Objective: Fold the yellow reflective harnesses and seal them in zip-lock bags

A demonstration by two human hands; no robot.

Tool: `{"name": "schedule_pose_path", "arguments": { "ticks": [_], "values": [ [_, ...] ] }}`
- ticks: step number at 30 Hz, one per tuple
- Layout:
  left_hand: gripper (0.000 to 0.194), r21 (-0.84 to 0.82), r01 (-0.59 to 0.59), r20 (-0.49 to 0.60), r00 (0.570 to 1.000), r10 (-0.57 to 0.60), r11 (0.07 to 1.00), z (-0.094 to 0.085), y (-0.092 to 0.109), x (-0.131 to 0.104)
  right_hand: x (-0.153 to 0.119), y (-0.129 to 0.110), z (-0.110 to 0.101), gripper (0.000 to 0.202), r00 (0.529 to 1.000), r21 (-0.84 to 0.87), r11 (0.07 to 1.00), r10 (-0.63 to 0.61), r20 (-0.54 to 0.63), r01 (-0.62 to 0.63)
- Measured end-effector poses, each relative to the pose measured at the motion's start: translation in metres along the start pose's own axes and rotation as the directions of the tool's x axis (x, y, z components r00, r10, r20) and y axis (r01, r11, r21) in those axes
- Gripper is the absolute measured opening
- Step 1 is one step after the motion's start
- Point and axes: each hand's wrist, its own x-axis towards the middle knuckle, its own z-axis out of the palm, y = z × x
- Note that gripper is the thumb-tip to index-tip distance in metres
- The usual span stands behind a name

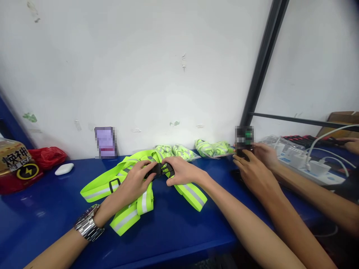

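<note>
A neon yellow strap harness (129,216) with silver reflective stripes lies in loops on the blue table (179,231). My left hand (138,182), with a metal watch (89,223) on its wrist, pinches one half of a black plastic buckle (157,169). The other half is gripped by my right hand (181,171). Both halves meet between my hands; whether they are fully latched is unclear. A black slider (114,185) sits on the strap to the left.
Bagged neon straps (213,148) lie along the wall. A bottle (17,164), red bag (49,157), white case (64,169) and propped phone (106,143) stand left. Another person's hands (254,172) hold a device at right, beside a power strip (322,173) and chargers.
</note>
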Motion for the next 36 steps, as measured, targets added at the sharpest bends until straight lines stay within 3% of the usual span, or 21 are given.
{"name": "schedule_pose_path", "arguments": {
  "ticks": [7, 16, 19, 24, 31, 36],
  "values": [
    [0.038, 0.052, -0.001, 0.021, 1.0, 0.0, 0.999, 0.0, 0.001, 0.0, 0.002, -0.002, 0.003, 0.056, 0.999, -0.029, 1.0, 0.009, 0.042, -0.008],
    [0.036, 0.078, -0.033, 0.058, 0.998, 0.028, 0.996, -0.004, 0.005, 0.003, 0.004, 0.002, 0.011, 0.045, 1.0, 0.033, 0.999, 0.004, -0.023, -0.003],
    [0.038, 0.076, -0.093, 0.092, 0.992, 0.085, 0.993, -0.005, 0.005, 0.003, 0.004, 0.002, 0.013, 0.044, 1.0, 0.024, 1.0, -0.006, 0.006, 0.006],
    [0.041, 0.085, -0.125, 0.113, 0.987, 0.115, 0.988, -0.005, 0.003, 0.002, 0.004, 0.001, 0.014, 0.055, 1.0, 0.079, 0.997, -0.007, 0.018, 0.005],
    [0.035, 0.056, -0.063, 0.084, 0.995, 0.059, 0.996, -0.01, 0.008, 0.003, 0.005, 0.002, 0.012, 0.064, 0.988, 0.158, 0.976, 0.152, -0.019, -0.147],
    [0.033, 0.019, -0.039, 0.094, 0.995, 0.037, 0.999, -0.013, 0.011, 0.004, 0.006, 0.0, 0.012, 0.063, 0.983, 0.176, 0.97, 0.177, -0.04, -0.168]
  ]
}}
